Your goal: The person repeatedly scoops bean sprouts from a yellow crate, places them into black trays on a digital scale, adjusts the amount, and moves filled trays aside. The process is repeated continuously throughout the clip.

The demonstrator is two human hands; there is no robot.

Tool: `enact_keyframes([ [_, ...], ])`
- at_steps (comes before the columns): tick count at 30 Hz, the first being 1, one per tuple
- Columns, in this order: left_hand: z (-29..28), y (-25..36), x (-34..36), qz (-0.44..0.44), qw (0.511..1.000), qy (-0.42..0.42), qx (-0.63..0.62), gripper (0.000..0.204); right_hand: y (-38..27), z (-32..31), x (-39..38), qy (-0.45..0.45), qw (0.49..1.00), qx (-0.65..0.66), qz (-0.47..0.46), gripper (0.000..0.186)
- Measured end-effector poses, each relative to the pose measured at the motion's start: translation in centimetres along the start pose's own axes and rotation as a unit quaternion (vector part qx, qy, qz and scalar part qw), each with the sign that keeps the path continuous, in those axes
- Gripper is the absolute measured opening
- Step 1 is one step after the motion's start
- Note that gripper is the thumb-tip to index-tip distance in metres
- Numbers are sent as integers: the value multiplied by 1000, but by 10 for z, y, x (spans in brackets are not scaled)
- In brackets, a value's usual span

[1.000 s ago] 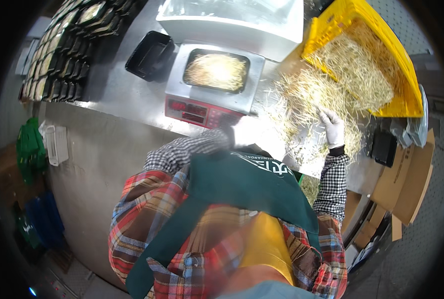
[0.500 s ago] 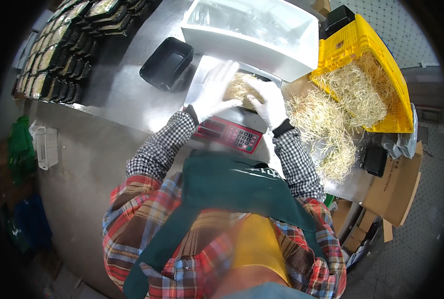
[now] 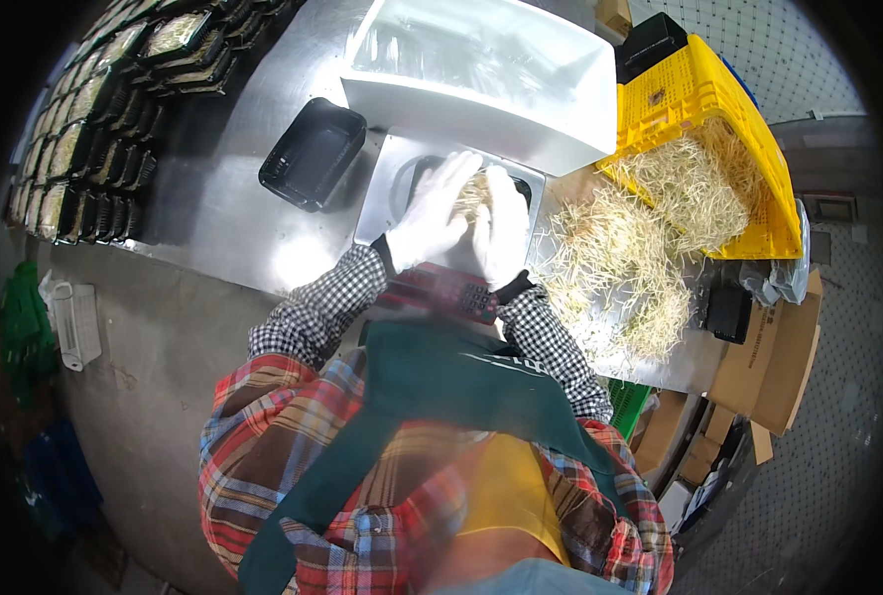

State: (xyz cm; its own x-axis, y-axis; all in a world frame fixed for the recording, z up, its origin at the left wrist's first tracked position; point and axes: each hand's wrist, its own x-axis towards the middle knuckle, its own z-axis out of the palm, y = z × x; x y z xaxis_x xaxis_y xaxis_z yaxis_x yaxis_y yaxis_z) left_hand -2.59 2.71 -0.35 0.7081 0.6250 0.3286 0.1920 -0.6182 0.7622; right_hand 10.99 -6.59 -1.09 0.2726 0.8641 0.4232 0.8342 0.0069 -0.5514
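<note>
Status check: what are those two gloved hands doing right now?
Left hand and right hand press on sprouts in black tray atop scale. Nothing blocking.

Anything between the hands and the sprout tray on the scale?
Nothing visible. Both gloved hands, left hand and right hand, lie directly on the sprouts in the black tray on the scale. The empty black tray and white tub sit apart.

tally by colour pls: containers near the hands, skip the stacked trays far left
Black tray: 2 – empty one, one under the sprouts on the scale
White tub: 1
Yellow crate: 1
Total: 4
Left hand and right hand, both gloved, press on the sprouts.
</note>
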Motion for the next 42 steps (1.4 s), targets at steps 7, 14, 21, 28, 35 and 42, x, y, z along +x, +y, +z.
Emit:
enact_keyframes([
  [7,13,-2,-4,-23,992,111,48,52,15,-19,21,38,998,39,11,45],
  [14,34,-5,4,-25,988,93,122,37,3,5,34,19,992,-96,-74,27],
  [21,33,-3,16,-96,987,46,116,29,8,8,36,-68,989,-126,32,25],
  [28,-10,16,-2,3,990,77,115,39,19,-61,24,46,988,105,101,33],
  [35,-172,91,35,39,852,372,-367,107,10,-241,53,322,920,218,50,96],
  [42,-202,57,44,139,892,312,-296,127,36,-288,45,335,935,90,-76,108],
])
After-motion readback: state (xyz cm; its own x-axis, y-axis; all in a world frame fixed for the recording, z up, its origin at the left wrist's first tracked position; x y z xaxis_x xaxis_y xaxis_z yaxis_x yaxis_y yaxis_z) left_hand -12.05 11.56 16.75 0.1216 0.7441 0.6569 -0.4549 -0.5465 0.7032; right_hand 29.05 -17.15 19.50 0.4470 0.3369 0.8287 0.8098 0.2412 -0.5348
